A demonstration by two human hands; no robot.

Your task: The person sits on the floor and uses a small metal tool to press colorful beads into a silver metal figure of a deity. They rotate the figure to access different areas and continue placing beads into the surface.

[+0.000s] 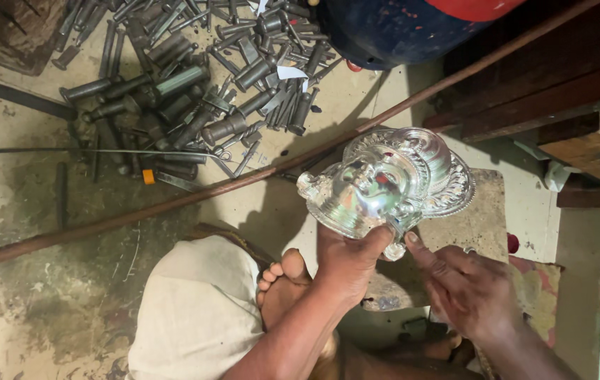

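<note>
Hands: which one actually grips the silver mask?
The left hand grips the silver mask at its lower edge; the right hand only touches it with a fingertip.

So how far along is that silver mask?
Done: the mask already shows a formed face, ribbed crown and bright shine. In hand: the left hand holds it up by its lower edge, and the right hand fingers that edge. Left: can't tell; the punches lie untouched on the floor.

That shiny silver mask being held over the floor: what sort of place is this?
Probably a metalworker's floor workshop. The left hand holds an embossed silver mask, the right hand touches it, and a heap of steel punches lies on the stained floor.
</note>
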